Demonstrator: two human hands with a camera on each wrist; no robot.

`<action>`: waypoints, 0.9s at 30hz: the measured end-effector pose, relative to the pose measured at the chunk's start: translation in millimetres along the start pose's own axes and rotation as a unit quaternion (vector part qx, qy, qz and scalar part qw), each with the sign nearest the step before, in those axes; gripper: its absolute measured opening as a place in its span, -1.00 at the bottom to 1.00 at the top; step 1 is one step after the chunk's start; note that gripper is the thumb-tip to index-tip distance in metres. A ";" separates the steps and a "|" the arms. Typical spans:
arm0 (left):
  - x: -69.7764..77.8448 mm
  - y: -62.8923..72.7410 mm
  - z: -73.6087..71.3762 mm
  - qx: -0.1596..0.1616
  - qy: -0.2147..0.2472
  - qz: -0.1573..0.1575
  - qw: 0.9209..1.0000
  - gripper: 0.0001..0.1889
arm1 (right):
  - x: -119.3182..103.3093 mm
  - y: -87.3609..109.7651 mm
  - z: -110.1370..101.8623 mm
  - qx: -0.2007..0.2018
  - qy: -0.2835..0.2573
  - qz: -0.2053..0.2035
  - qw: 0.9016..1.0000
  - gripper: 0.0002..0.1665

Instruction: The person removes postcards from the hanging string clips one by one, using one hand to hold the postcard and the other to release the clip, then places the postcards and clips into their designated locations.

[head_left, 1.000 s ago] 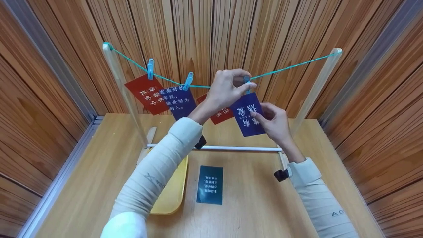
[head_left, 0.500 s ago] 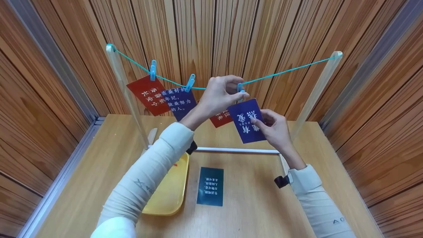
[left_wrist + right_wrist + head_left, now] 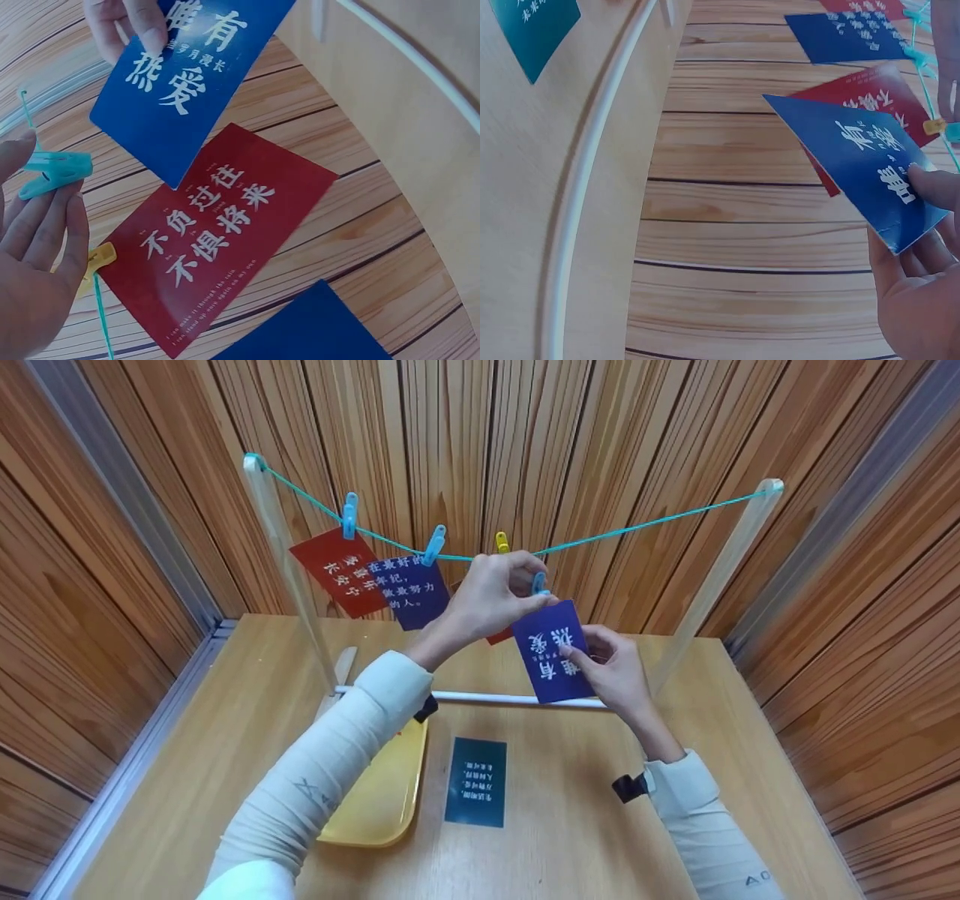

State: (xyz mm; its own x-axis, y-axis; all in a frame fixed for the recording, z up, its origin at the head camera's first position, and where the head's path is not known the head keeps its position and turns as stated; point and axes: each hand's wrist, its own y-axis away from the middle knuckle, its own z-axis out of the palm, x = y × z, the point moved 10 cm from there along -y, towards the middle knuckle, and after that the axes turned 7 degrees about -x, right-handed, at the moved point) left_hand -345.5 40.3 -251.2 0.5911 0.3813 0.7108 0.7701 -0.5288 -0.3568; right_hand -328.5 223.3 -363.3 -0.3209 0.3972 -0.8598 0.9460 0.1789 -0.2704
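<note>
My left hand (image 3: 487, 594) pinches a light blue clothespin (image 3: 539, 583) between thumb and fingers, just under the turquoise string (image 3: 622, 532). In the left wrist view this clothespin (image 3: 56, 169) is apart from the dark blue card (image 3: 195, 82). Right of and below it, my right hand (image 3: 619, 671) grips that card (image 3: 551, 652) by its right edge, thumb on the printed face. Behind it a red card (image 3: 217, 232) hangs from a yellow clothespin (image 3: 502, 542). The left hand covers most of this red card in the head view.
Farther left, a red card (image 3: 337, 574) and a blue card (image 3: 412, 596) hang from blue clothespins. Wooden posts (image 3: 274, 532) hold the string; a white rod (image 3: 487, 698) joins them low down. On the table lie a green card (image 3: 475, 782) and a yellow tray (image 3: 382, 795), partly behind the left arm.
Both hands have moved down and slightly left, with the clothespin and the blue card. The clothespin has dropped from the string's level to below it, and the yellow clothespin has come into sight.
</note>
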 end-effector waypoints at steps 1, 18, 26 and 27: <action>-1.0 0.9 1.3 -0.006 -0.007 0.000 1.000 -0.63 | -0.6 0.1 2.3 -0.002 0.000 -0.002 1.000 -0.59; -35.3 24.4 9.8 -0.033 -0.044 -0.052 0.997 -0.56 | 22.2 12.7 32.1 -0.021 -0.029 0.049 0.998 -0.48; -45.4 33.0 13.6 -0.039 -0.061 -0.069 0.995 -0.58 | 24.8 15.2 41.8 -0.029 -0.047 0.047 0.997 -0.51; -46.9 34.4 14.1 -0.039 -0.064 -0.071 0.995 -0.57 | 25.6 15.7 42.8 -0.030 -0.050 0.048 0.997 -0.52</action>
State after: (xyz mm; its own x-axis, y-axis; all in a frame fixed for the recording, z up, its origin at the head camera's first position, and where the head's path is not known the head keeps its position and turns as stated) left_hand -343.3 14.9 -305.4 0.5073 0.5467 0.6662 0.8300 -0.5178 -0.2071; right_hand -319.9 197.7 -408.0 -0.2201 0.3241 -0.9201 0.9666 0.1997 -0.1608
